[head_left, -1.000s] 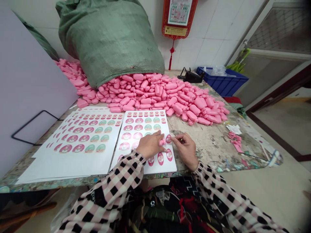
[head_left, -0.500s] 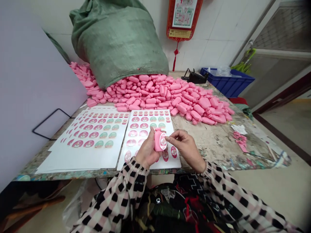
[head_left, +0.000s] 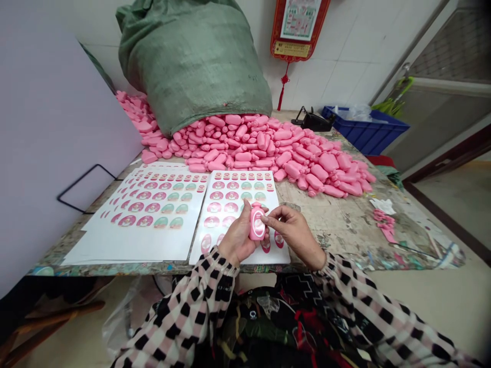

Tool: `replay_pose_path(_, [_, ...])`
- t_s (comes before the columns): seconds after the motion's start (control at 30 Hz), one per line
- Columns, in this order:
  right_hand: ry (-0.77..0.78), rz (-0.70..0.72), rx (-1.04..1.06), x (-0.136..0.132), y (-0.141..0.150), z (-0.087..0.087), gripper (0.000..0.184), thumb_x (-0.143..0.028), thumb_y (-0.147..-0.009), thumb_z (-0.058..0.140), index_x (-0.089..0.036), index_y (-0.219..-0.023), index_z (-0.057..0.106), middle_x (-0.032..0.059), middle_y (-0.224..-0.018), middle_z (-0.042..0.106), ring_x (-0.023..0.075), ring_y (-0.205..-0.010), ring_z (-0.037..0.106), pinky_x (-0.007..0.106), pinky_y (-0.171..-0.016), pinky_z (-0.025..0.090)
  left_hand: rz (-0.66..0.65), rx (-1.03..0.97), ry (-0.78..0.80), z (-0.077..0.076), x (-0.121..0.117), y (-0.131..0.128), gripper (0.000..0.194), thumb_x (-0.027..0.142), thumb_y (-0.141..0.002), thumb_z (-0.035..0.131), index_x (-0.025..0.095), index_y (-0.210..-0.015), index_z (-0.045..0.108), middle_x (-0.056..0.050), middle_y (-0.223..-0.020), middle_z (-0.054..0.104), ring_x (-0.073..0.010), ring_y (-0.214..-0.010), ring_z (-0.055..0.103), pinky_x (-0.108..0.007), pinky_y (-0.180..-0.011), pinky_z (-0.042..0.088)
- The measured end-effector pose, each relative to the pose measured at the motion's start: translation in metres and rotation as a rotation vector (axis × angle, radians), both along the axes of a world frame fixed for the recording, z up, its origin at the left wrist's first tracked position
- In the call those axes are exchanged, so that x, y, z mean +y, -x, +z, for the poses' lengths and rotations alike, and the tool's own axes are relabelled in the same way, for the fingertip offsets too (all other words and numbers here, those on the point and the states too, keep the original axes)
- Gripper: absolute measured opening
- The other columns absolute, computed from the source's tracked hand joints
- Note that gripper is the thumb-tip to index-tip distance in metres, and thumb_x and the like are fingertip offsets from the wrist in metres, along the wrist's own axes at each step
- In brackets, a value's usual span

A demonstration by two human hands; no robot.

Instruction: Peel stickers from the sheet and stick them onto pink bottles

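Worn, stained table [head_left: 333,230] across the scene, tiled wall [head_left: 351,76] behind. Big green sack [head_left: 199,66] leans at the back; pink bottles [head_left: 314,176], lots of 'em, lie heaped at its mouth & spread to the R. Pale panel [head_left: 69,128] stands at far L w/ a black wire loop [head_left: 76,186] near its lower edge. Blue bin [head_left: 364,134] w/ clear plastic in it, back R. Red-framed calendar [head_left: 293,48] hangs on the wall, tassel below.

Front of table: stack [head_left: 126,248] of white sticker sheets, fanned, on the L; just beside it, one sheet [head_left: 224,215] w/ rows of pink & green labels, directly under the hands. Small white scrap [head_left: 382,206] & pink scrap [head_left: 384,225] off to the R.

Person's checked sleeves [head_left: 195,301] reach in from below. L hand [head_left: 241,236] is wrapped round one bottle [head_left: 252,232], held approx. upright above the sheet, cap up, front facing the wearer. R hand [head_left: 297,234]: thumb & forefinger pinched on the R edge of an oval pink-and-white sticker [head_left: 258,225], which lies against the bottle's front.
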State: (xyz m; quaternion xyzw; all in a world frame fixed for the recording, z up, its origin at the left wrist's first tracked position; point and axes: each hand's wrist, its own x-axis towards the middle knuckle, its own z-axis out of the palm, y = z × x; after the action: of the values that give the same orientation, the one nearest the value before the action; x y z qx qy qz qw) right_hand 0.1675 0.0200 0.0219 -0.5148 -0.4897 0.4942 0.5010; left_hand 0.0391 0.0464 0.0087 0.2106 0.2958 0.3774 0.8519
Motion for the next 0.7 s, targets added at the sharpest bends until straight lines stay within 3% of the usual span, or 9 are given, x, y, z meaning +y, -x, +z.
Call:
replay_pose_path(0.13, [0.013, -0.005, -0.018, 0.0, 0.0, -0.003, 0.027, -0.042, -0.066, 0.071, -0.019, -0.067, 0.056, -0.0032, -0.055, 0.06, 0.0113, -0.044, 0.054, 0.024, -0.044, 0.041, -0.031, 0.019, -0.035, 0.0, -0.001, 0.002, 0.062, 0.07, -0.074, 0.035, 0.015, -0.096, 0.053, 0.0, -0.061, 0.053, -0.0119, -0.046, 0.053, -0.027, -0.045, 0.048])
replay_pose_path(0.23, [0.048, -0.006, -0.083, -0.002, -0.001, -0.007, 0.029, -0.046, -0.069, 0.067, -0.02, -0.069, 0.054, -0.0038, -0.053, 0.057, 0.0107, -0.04, 0.049, 0.023, -0.039, 0.037, -0.124, 0.075, -0.084, 0.004, -0.003, 0.006, 0.059, 0.069, -0.075, 0.038, 0.015, -0.095, 0.053, -0.001, -0.063, 0.054, -0.0136, -0.05, 0.056, -0.03, -0.05, 0.049])
replay_pose_path(0.37, [-0.072, -0.028, -0.41, -0.006, -0.009, -0.007, 0.028, -0.048, -0.073, 0.063, -0.021, -0.07, 0.058, -0.001, -0.064, 0.06, 0.0125, -0.053, 0.053, 0.025, -0.048, 0.039, -0.228, 0.172, -0.201, 0.008, -0.01, 0.014, 0.037, 0.039, -0.07, 0.068, 0.018, -0.095, 0.05, -0.001, -0.07, 0.057, -0.0125, -0.059, 0.059, -0.029, -0.059, 0.05])
replay_pose_path(0.43, [-0.198, -0.02, -0.647, -0.007, -0.015, -0.003, 0.026, -0.048, -0.075, 0.061, -0.022, -0.073, 0.062, 0.001, -0.074, 0.062, 0.015, -0.069, 0.056, 0.026, -0.061, 0.041, -0.263, 0.191, -0.217, 0.009, -0.013, 0.019, 0.038, 0.021, -0.065, 0.072, 0.018, -0.095, 0.049, -0.001, -0.072, 0.058, -0.0125, -0.061, 0.059, -0.029, -0.061, 0.05])
replay_pose_path(0.5, [-0.254, -0.019, -0.809, -0.008, -0.02, 0.002, 0.029, -0.052, -0.076, 0.058, -0.023, -0.076, 0.063, 0.0019, -0.078, 0.062, 0.0161, -0.074, 0.056, 0.027, -0.066, 0.04, -0.288, 0.189, -0.201, 0.009, -0.018, 0.024, 0.036, 0.016, -0.066, 0.069, 0.017, -0.095, 0.048, -0.002, -0.074, 0.059, -0.0122, -0.06, 0.059, -0.029, -0.059, 0.05])
replay_pose_path(0.57, [-0.237, -0.028, -0.83, -0.01, -0.02, 0.006, 0.033, -0.055, -0.074, 0.058, -0.024, -0.081, 0.063, 0.0015, -0.08, 0.062, 0.0159, -0.073, 0.056, 0.027, -0.066, 0.039, -0.296, 0.183, -0.179, 0.008, -0.023, 0.028, 0.035, 0.016, -0.067, 0.067, 0.018, -0.096, 0.046, -0.002, -0.077, 0.059, -0.0119, -0.058, 0.058, -0.03, -0.058, 0.051])
replay_pose_path(0.7, [-0.187, 0.038, -0.672, -0.014, -0.004, 0.0, 0.038, -0.056, -0.07, 0.062, -0.027, -0.094, 0.06, -0.0015, -0.084, 0.062, 0.0146, -0.073, 0.056, 0.025, -0.064, 0.04, -0.289, 0.247, -0.148, 0.007, -0.035, 0.026, 0.047, 0.017, -0.068, 0.067, 0.023, -0.105, 0.039, 0.003, -0.071, 0.057, -0.0126, -0.054, 0.059, -0.032, -0.057, 0.052])
